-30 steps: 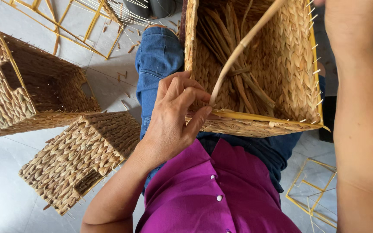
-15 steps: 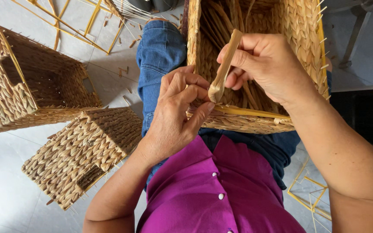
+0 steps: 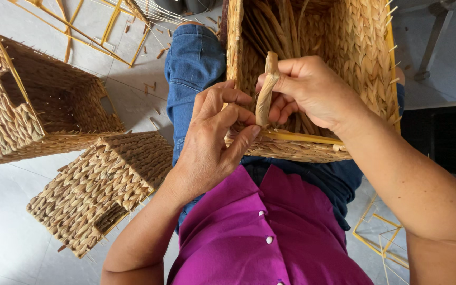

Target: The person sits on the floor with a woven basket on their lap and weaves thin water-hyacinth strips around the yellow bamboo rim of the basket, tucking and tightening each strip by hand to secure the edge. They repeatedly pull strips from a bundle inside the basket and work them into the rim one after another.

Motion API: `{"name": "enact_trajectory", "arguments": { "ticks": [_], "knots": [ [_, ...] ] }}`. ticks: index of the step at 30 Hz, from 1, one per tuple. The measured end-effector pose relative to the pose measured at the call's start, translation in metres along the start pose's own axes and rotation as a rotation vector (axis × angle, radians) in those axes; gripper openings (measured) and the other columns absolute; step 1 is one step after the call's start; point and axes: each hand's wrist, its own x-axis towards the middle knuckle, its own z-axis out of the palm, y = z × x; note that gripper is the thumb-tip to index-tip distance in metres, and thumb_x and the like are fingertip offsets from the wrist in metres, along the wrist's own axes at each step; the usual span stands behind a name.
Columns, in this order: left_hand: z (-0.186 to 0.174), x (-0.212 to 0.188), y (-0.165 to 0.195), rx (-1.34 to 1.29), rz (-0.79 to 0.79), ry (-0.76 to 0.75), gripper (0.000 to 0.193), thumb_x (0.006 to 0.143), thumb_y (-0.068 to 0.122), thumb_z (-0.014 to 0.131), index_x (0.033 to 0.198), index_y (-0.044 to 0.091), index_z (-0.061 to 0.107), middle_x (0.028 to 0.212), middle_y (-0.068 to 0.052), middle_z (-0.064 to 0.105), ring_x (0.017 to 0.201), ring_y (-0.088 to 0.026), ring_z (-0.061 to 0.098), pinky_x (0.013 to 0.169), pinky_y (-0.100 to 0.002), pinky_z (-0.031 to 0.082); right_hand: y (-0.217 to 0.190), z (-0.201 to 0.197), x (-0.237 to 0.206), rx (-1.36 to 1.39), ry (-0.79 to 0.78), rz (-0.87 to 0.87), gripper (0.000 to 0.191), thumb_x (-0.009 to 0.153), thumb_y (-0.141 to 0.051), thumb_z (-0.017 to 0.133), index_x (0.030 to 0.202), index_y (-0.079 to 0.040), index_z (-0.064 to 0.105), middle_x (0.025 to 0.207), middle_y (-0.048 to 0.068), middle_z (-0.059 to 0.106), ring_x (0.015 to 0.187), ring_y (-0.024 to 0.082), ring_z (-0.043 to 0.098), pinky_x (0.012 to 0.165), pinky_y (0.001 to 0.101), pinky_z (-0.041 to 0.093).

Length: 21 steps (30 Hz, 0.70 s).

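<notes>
One head-worn view looks steeply down, close over the lap (floor edges perhaps cropped).

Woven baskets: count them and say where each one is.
3. One basket rests on the lap, under both hands. A second lies on the floor at far left. A third lies on the floor below it, beside the knee. Others may lie out of frame.

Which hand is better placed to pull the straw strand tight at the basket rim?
Probably the right hand: it grips the twisted strand upright. The left hand only pinches its base at the basket rim.
</notes>
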Motion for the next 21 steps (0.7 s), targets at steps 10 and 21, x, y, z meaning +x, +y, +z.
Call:
{"name": "enact_trajectory", "arguments": {
  "ticks": [10, 21],
  "knots": [
    [0.005, 0.001, -0.002, 0.031, -0.033, 0.021, 0.013, 0.092, 0.013, 0.079, 0.098, 0.004, 0.072, 0.128, -0.012, 0.061, 0.139, -0.037, 0.049, 0.115, -0.047, 0.042, -0.002, 0.019, -0.072, -1.0, 0.41, -0.78, 0.02, 0.099, -0.013, 0.081, 0.113, -0.01, 0.068, 0.11, 0.005, 0.064, 0.097, 0.016, 0.064, 0.086, 0.0336, 0.055],
    [0.013, 0.003, -0.005, 0.04, -0.043, 0.047, 0.011, 0.093, 0.011, 0.075, 0.096, 0.003, 0.069, 0.131, -0.012, 0.061, 0.14, -0.039, 0.049, 0.116, -0.047, 0.043, 0.048, 0.049, -0.071, -1.191, 0.554, -1.094, 0.025, 0.083, -0.005, 0.086, 0.103, -0.012, 0.074, 0.112, 0.004, 0.06, 0.109, 0.025, 0.056, 0.097, 0.0432, 0.046]
  ]
}}
